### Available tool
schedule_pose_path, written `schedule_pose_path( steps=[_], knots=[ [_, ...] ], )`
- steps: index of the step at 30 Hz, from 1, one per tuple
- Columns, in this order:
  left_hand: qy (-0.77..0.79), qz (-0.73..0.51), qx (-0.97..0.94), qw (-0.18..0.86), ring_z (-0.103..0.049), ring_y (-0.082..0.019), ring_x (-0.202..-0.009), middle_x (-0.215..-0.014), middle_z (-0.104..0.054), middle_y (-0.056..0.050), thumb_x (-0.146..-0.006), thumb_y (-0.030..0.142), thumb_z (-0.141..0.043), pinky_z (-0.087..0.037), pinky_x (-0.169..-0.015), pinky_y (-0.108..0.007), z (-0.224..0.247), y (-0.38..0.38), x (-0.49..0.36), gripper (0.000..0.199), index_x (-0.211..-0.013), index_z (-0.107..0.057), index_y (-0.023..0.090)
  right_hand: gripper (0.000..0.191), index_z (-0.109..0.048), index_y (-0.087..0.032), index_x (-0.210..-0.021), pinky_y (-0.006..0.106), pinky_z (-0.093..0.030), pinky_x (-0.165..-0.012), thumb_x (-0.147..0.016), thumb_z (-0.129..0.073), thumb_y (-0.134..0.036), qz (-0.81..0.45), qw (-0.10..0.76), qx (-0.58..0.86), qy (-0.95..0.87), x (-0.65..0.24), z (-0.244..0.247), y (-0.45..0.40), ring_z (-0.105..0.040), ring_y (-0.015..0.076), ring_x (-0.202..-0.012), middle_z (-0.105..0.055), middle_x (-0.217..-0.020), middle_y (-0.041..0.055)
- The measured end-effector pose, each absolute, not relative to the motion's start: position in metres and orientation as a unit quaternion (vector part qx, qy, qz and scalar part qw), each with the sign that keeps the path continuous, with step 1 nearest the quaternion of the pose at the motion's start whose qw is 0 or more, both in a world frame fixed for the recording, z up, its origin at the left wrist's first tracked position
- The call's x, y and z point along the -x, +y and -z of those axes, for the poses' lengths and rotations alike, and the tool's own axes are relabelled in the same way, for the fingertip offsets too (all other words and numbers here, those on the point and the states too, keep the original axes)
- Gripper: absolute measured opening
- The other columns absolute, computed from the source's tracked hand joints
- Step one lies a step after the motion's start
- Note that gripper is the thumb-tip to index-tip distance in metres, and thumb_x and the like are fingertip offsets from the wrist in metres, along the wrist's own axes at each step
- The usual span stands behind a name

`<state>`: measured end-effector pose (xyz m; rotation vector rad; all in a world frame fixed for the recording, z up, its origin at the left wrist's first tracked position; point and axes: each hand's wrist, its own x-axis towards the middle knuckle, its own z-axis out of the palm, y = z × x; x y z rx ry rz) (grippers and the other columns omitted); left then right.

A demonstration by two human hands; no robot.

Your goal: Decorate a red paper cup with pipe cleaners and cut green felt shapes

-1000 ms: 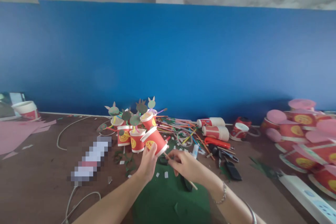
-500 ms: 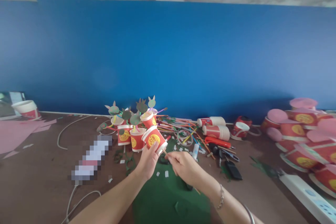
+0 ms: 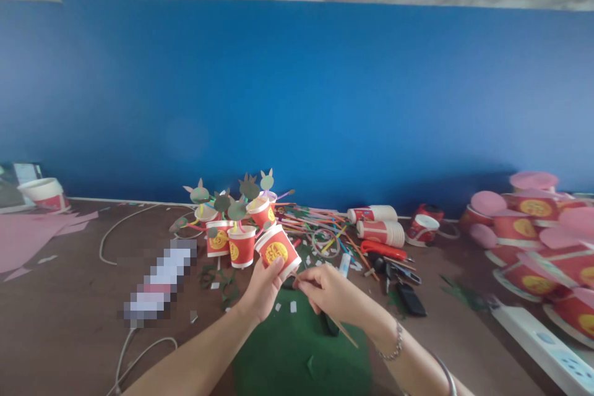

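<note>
At 6 o'clock from the held red cup (image 3: 278, 250), and closest, a dark green sheet (image 3: 297, 356) lies on the brown worktop (image 3: 83, 328). A white power strip (image 3: 547, 334) sits between 3 and 4 o'clock. The right hand (image 3: 322, 288) pinches a thin stick (image 3: 343, 329) with thumb and pointer finger. The stick slants down to 5 o'clock, and its top end is at the bottom of the cup; I can't tell if it goes in. The left hand (image 3: 264, 291) is wrapped around the cup, thumb by the round yellow picture. The cup is tipped, with its white rim toward 11 o'clock.

A bit farther off, a blurred thing (image 3: 160, 281) lies between 8 and 9 o'clock, and a flat black thing (image 3: 411, 299) near 4 o'clock. Lots of cups with pink circles (image 3: 536, 284) are piled up at 3 o'clock. At 10 o'clock, just beside the held cup, are cups with paper animal heads (image 3: 241, 246). A messy heap of colored sticks (image 3: 306, 223) is at 1 o'clock, and stacks of cups (image 3: 380, 233) lie on their sides between 2 and 3. Behind it all, at 12 o'clock, is a big blue wall (image 3: 297, 93)
</note>
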<state>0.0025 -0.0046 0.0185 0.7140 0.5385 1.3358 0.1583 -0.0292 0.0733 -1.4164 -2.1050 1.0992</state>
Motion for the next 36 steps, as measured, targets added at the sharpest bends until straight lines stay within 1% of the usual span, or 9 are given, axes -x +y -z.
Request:
schedule_pose_path(
  steps=[3,6,12,16,21,23,28,34,36],
  knots=[
    [0.251,-0.62,-0.292,0.684,-0.062,-0.023,-0.095,-0.099,-0.066,-0.006,-0.066,0.035,-0.075,-0.045,-0.093,-0.041,-0.019,-0.002,-0.002,0.045,-0.103,-0.057,0.017,0.03,-0.047,-0.017,-0.051,0.021,-0.027,-0.042,-0.08,-0.043,-0.023,-0.34,0.151,0.504,-0.779,-0.165,-0.085,-0.033,-0.044,0.0093,-0.041,-0.053,-0.044,-0.0017],
    [0.255,-0.626,-0.277,0.683,-0.063,-0.023,-0.095,-0.1,-0.066,-0.006,-0.065,0.036,-0.075,-0.044,-0.094,-0.043,-0.019,-0.001,-0.004,0.045,-0.102,-0.057,0.017,0.031,-0.039,-0.017,-0.046,0.022,-0.024,-0.044,-0.076,-0.045,-0.019,-0.3,0.124,0.506,-0.799,-0.168,-0.092,-0.036,-0.043,0.0089,-0.041,-0.052,-0.043,-0.0019],
    [0.255,-0.611,-0.293,0.69,-0.063,-0.023,-0.094,-0.098,-0.066,-0.007,-0.065,0.035,-0.076,-0.045,-0.091,-0.04,-0.018,-0.007,-0.006,0.048,-0.105,-0.056,0.017,0.027,-0.051,-0.017,-0.053,0.022,-0.022,-0.047,-0.079,-0.044,-0.018,-0.23,0.144,0.517,-0.812,-0.16,-0.089,-0.036,-0.043,0.0102,-0.047,-0.052,-0.049,-0.0009],
    [0.257,-0.612,-0.279,0.694,-0.063,-0.023,-0.095,-0.1,-0.066,-0.007,-0.064,0.036,-0.077,-0.046,-0.088,-0.037,-0.022,-0.007,-0.005,0.047,-0.102,-0.056,0.017,0.028,-0.057,-0.017,-0.054,0.024,-0.022,-0.048,-0.079,-0.046,-0.016,-0.162,0.085,0.529,-0.829,-0.161,-0.098,-0.038,-0.05,0.0125,-0.053,-0.059,-0.055,0.0018],
    [0.248,-0.594,-0.288,0.708,-0.064,-0.022,-0.091,-0.098,-0.067,-0.007,-0.065,0.035,-0.076,-0.046,-0.087,-0.036,-0.02,-0.008,-0.006,0.043,-0.099,-0.057,0.016,0.027,-0.068,-0.016,-0.083,0.025,-0.03,-0.056,-0.085,-0.041,-0.016,-0.082,0.019,0.586,-0.806,-0.147,-0.1,-0.043,-0.063,0.0186,-0.07,-0.07,-0.079,0.0103],
    [0.243,-0.594,-0.29,0.71,-0.064,-0.022,-0.09,-0.098,-0.067,-0.007,-0.066,0.036,-0.075,-0.046,-0.088,-0.038,-0.019,-0.007,-0.005,0.043,-0.1,-0.057,0.017,0.028,-0.067,-0.015,-0.086,0.025,-0.031,-0.056,-0.086,-0.039,-0.016,-0.09,0.018,0.581,-0.809,-0.143,-0.098,-0.044,-0.063,0.0181,-0.071,-0.07,-0.08,0.0104],
    [0.243,-0.622,-0.273,0.693,-0.063,-0.021,-0.091,-0.096,-0.067,-0.006,-0.066,0.038,-0.074,-0.044,-0.092,-0.039,-0.019,-0.003,-0.001,0.041,-0.098,-0.059,0.016,0.032,-0.058,-0.016,-0.063,0.021,-0.029,-0.051,-0.088,-0.038,-0.022,-0.192,0.066,0.536,-0.82,-0.153,-0.096,-0.045,-0.053,0.0119,-0.056,-0.061,-0.06,0.0032],
    [0.225,-0.587,-0.309,0.713,-0.064,-0.02,-0.086,-0.094,-0.066,-0.007,-0.066,0.036,-0.075,-0.047,-0.087,-0.038,-0.018,-0.007,-0.004,0.045,-0.102,-0.057,0.016,0.036,-0.049,-0.016,-0.061,0.02,-0.029,-0.048,-0.091,-0.031,-0.023,-0.308,0.088,0.521,-0.791,-0.156,-0.102,-0.045,-0.049,0.0091,-0.049,-0.057,-0.054,0.0012],
    [0.228,-0.592,-0.303,0.711,-0.063,-0.021,-0.087,-0.095,-0.066,-0.007,-0.065,0.036,-0.076,-0.047,-0.087,-0.038,-0.019,-0.007,-0.003,0.047,-0.104,-0.057,0.016,0.035,-0.05,-0.016,-0.06,0.02,-0.028,-0.048,-0.09,-0.033,-0.023,-0.301,0.088,0.513,-0.799,-0.157,-0.103,-0.044,-0.05,0.0095,-0.05,-0.057,-0.054,0.0015]
  ],
)
